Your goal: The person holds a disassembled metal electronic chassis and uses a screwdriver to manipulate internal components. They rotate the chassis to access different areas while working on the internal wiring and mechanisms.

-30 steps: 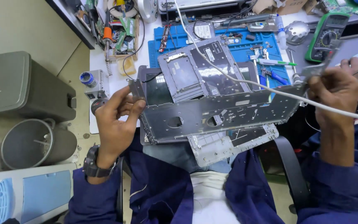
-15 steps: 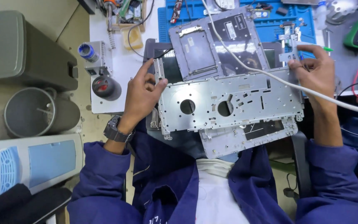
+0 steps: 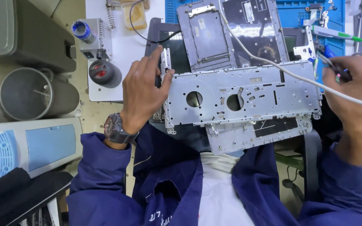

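Seen from above, a person in a dark blue work jacket sits at a cluttered white worktop [image 3: 118, 50] and holds a silver metal laptop frame [image 3: 248, 94] flat in front of the chest. The frame is a wide rectangle with two round holes near its middle; its long axis runs left to right across the view, tilted slightly so the right end sits a little higher, and its punched, ribbed face points up toward the camera. The left hand [image 3: 141, 94], with a dark wristwatch [image 3: 116, 129] on the wrist, grips the frame's left short edge: the thumb presses on top near the corner and the fingers are spread along and behind the edge, half closed around it. The right hand [image 3: 352, 90] is at the frame's right end, closed around a thin tool [image 3: 329, 62] with a dark tip; whether it also touches the frame cannot be told. The left hand has the firmer hold on the frame, and the frame stretches away from it to the right. A white cable [image 3: 273, 67] crosses over the frame from the upper middle down to the right. Just beyond the frame, further from the body, lies a grey laptop cover [image 3: 231, 29] on a blue mat [image 3: 298, 12]. To the left on the worktop stands a small grey device with a blue cap [image 3: 86, 35], and left of the worktop, lower down, sits a round grey bin [image 3: 26, 94].
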